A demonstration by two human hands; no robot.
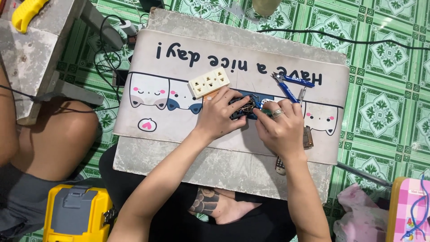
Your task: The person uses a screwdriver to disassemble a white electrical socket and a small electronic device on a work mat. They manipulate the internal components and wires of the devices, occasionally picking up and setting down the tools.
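- A cream socket strip (208, 83) lay on the mat (148, 54).
- Blue pliers (286, 87) lay near the mat's far edge.
- A yellow toolbox (78, 214) stood on the floor.
- A pink box (408, 210) sat at the right.

A cream socket block (208, 82) and blue-handled cutters (286, 86) lie on a white cartoon-cat mat (156, 67) over green floral tiles (385, 54).

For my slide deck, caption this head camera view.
Both hands, left hand and right hand, work on a dark wired part beside a cream socket block.
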